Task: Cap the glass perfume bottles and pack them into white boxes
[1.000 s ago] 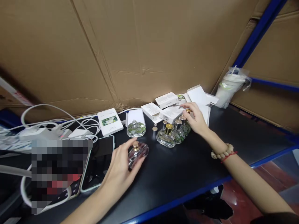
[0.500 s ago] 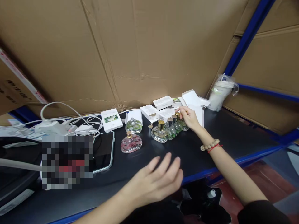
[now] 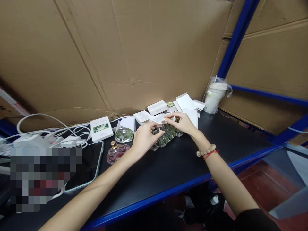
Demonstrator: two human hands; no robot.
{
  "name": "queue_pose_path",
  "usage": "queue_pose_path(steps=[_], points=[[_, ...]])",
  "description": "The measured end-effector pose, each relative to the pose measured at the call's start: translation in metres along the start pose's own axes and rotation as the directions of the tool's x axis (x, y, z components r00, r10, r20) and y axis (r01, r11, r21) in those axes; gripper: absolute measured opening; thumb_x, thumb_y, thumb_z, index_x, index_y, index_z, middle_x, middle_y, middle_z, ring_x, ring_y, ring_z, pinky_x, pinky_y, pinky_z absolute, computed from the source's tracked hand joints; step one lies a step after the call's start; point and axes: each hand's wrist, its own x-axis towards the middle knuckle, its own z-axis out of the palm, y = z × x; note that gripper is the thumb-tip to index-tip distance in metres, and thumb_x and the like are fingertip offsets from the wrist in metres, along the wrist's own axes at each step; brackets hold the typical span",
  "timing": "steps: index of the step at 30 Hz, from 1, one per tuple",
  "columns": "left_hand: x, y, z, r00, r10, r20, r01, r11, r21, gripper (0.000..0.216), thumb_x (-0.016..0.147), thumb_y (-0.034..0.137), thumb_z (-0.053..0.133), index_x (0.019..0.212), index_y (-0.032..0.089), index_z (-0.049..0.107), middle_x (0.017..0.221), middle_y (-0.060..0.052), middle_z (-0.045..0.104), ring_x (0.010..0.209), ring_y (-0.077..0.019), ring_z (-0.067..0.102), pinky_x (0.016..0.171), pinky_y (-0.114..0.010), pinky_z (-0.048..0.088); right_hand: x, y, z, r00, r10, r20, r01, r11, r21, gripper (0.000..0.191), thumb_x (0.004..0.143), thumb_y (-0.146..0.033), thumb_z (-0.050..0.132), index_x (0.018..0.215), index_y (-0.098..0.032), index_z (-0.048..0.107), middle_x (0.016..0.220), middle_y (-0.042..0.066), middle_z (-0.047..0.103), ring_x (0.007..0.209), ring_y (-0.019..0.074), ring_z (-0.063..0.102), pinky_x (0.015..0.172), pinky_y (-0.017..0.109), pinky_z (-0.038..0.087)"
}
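A row of several glass perfume bottles (image 3: 165, 138) with gold and silver caps stands upright on the black shelf top. My left hand (image 3: 145, 137) curls its fingers round the capped top of the bottle at the row's left end and hides much of it. At the row's far side, my right hand (image 3: 184, 124) pinches a gold cap between thumb and fingers. To the left lies a pink perfume bottle (image 3: 117, 153) with a gold cap, partly behind my left forearm. Near it is a green-tinted bottle (image 3: 124, 134) without its cap.
White cartons, some opened (image 3: 157, 107), lie behind the row. A flat white box (image 3: 101, 129) with a green picture is farther left, beside tangled white cables (image 3: 72, 133) and a tablet (image 3: 90, 163). A bagged drink cup (image 3: 215, 98) stands at the back right, near a blue post (image 3: 234, 41).
My left hand has moved up and forward from above the shelf's front to the left end of the bottle row. My right hand stays at the row's caps. The view has shifted right.
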Motion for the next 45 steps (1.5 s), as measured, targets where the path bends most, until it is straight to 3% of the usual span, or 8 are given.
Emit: queue_pose_path(steps=[14, 20, 23, 28, 31, 34, 38, 45], points=[[-0.004, 0.0, 0.002, 0.998, 0.051, -0.044, -0.048, 0.997, 0.053, 0.016, 0.077, 0.027, 0.065, 0.089, 0.017, 0.064, 0.086, -0.004, 0.069, 0.072, -0.0215, 0.064, 0.063, -0.03, 0.047, 0.0, 0.003, -0.013, 0.997, -0.071, 0.038, 0.077, 0.978, -0.195, 0.011, 0.076, -0.023, 0.062, 0.076, -0.022, 0.073, 0.077, 0.003, 0.072, 0.072, 0.0168, 0.06, 0.072, 0.033, 0.045], [-0.029, 0.009, 0.002, 0.955, 0.217, -0.201, -0.21, 0.976, 0.059, 0.029, 0.08, 0.021, 0.06, 0.109, 0.019, 0.056, 0.117, -0.011, 0.058, 0.114, -0.0269, 0.051, 0.094, -0.043, 0.039, -0.013, -0.018, -0.021, 0.99, -0.142, 0.025, 0.143, 0.949, -0.279, 0.005, 0.072, -0.028, 0.068, 0.074, -0.024, 0.071, 0.074, 0.002, 0.067, 0.082, 0.0213, 0.057, 0.089, 0.043, 0.037], [-0.047, 0.023, -0.006, 0.882, 0.381, -0.278, -0.427, 0.895, -0.13, 0.012, 0.082, 0.022, 0.058, 0.093, 0.02, 0.059, 0.104, -0.007, 0.06, 0.102, -0.0206, 0.056, 0.088, -0.035, 0.044, -0.029, -0.025, -0.021, 0.989, -0.14, 0.048, 0.148, 0.953, -0.264, 0.013, 0.08, -0.033, 0.059, 0.08, -0.023, 0.068, 0.076, 0.005, 0.065, 0.084, 0.0218, 0.056, 0.08, 0.039, 0.044], [-0.069, 0.036, -0.026, 0.928, 0.349, -0.131, -0.368, 0.804, -0.468, 0.012, 0.078, 0.017, 0.06, 0.089, 0.02, 0.057, 0.091, -0.002, 0.061, 0.086, -0.0151, 0.058, 0.077, -0.026, 0.049, -0.059, -0.031, -0.009, 0.998, -0.044, 0.053, 0.055, 0.972, -0.227, 0.018, 0.088, -0.034, 0.045, 0.094, -0.021, 0.055, 0.086, 0.005, 0.062, 0.077, 0.0165, 0.059, 0.065, 0.03, 0.051], [-0.085, 0.022, -0.031, 0.918, 0.395, -0.031, -0.36, 0.799, -0.482, 0.01, 0.079, 0.016, 0.059, 0.088, 0.019, 0.057, 0.087, -0.001, 0.062, 0.077, -0.0126, 0.06, 0.07, -0.022, 0.05, -0.072, -0.039, -0.002, 0.999, 0.048, -0.011, -0.049, 0.975, -0.217, 0.015, 0.086, -0.033, 0.05, 0.094, -0.022, 0.052, 0.087, 0.004, 0.059, 0.077, 0.0156, 0.06, 0.054, 0.023, 0.05], [-0.102, -0.007, -0.034, 0.883, 0.469, 0.03, -0.443, 0.853, -0.276, 0.003, 0.082, 0.018, 0.057, 0.084, 0.019, 0.057, 0.08, 0.0, 0.063, 0.067, -0.0138, 0.06, 0.062, -0.025, 0.048, -0.079, -0.052, 0.0, 0.999, 0.038, 0.002, -0.037, 0.986, -0.162, 0.01, 0.086, -0.03, 0.05, 0.091, -0.023, 0.056, 0.084, 0.004, 0.059, 0.073, 0.0152, 0.061, 0.043, 0.019, 0.045], [-0.117, -0.047, -0.039, 0.878, 0.479, 0.025, -0.477, 0.877, -0.061, 0.011, 0.086, 0.023, 0.052, 0.096, 0.019, 0.051, 0.085, -0.002, 0.063, 0.07, -0.0162, 0.063, 0.06, -0.026, 0.05, -0.081, -0.072, 0.011, 0.973, -0.046, 0.226, 0.056, 0.998, -0.037, 0.01, 0.087, -0.028, 0.051, 0.093, -0.026, 0.059, 0.083, 0.003, 0.063, 0.075, 0.0146, 0.063, 0.057, 0.021, 0.052], [-0.112, -0.078, -0.036, 0.927, 0.373, 0.03, -0.37, 0.927, -0.061, 0.046, 0.079, 0.05, 0.06, 0.106, 0.017, 0.045, 0.092, -0.007, 0.067, 0.077, -0.0215, 0.069, 0.059, -0.029, 0.055, -0.053, -0.099, 0.061, 0.842, -0.171, 0.511, 0.117, 0.984, 0.136, 0.015, 0.085, -0.031, 0.057, 0.096, -0.022, 0.063, 0.094, 0.005, 0.068, 0.093, 0.0154, 0.063, 0.081, 0.029, 0.051]])
